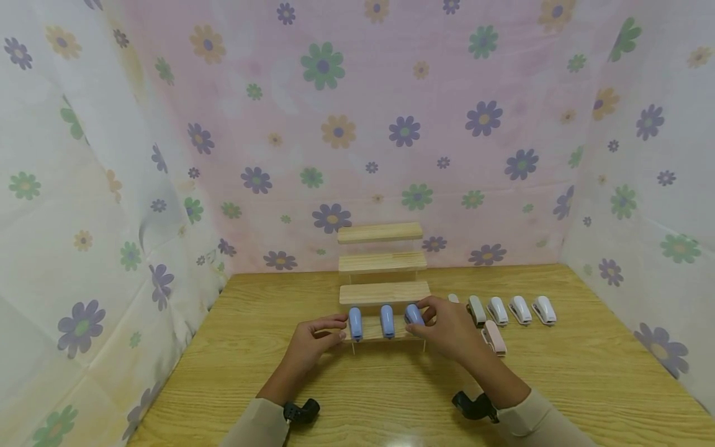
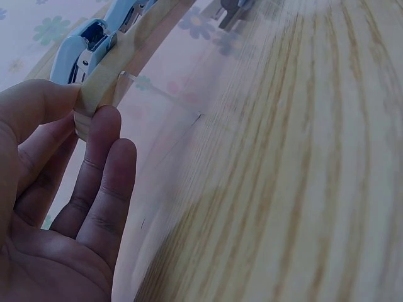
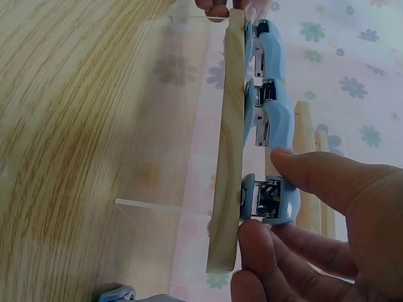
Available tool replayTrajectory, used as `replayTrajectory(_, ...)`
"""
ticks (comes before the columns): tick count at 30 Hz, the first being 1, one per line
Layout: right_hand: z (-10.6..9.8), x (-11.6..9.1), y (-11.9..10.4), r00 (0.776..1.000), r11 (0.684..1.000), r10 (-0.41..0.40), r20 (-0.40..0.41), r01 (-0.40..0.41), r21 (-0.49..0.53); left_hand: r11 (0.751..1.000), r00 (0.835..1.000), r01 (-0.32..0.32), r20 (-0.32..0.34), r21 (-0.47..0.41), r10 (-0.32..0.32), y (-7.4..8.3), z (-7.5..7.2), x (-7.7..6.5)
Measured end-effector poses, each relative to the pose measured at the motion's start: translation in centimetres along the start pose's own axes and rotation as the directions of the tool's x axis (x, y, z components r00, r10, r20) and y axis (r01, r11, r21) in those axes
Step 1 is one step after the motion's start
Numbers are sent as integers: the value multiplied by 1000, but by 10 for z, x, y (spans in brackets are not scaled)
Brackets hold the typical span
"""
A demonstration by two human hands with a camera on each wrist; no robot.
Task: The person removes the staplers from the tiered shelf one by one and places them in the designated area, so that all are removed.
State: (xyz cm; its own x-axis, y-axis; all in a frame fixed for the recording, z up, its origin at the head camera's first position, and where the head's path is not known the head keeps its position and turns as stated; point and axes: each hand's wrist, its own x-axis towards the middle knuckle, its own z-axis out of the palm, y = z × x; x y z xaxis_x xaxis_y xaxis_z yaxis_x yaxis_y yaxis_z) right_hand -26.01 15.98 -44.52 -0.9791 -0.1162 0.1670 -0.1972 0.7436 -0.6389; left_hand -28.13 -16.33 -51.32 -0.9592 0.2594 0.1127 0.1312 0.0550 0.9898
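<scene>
My right hand (image 1: 449,328) pinches the rightmost blue stapler (image 1: 413,315) between thumb and fingers, at the right end of the lowest wooden board (image 1: 371,331) of a tiered stand. In the right wrist view that stapler (image 3: 288,200) sits on the board, turned at an angle to the other two. A middle blue stapler (image 1: 388,321) and a left blue stapler (image 1: 355,323) stand along the same board. My left hand (image 1: 314,340) grips the board's left end, beside the left stapler; in the left wrist view the thumb lies at the board's edge (image 2: 104,82), fingers at its end.
Three higher boards, among them the top one (image 1: 380,233), rise behind on clear supports. To the right on the wooden table (image 1: 251,372) stand several white staplers (image 1: 520,310), a grey-green stapler (image 1: 476,310) and a pink stapler (image 1: 494,338). Flowered cloth (image 1: 368,93) hangs around the table.
</scene>
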Motion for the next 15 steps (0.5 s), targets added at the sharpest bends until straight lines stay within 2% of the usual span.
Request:
replayTrajectory(9, -1, -1, -2, 1000, 1000, -13, -17, 13, -9, 1000, 1000, 2, -6, 11, -2, 1, 0, -1)
replayTrajectory(15, -1, -1, -3, 1000, 1000, -1, -8, 1, -5, 1000, 1000, 10, 0, -26, -10, 1, 1, -1)
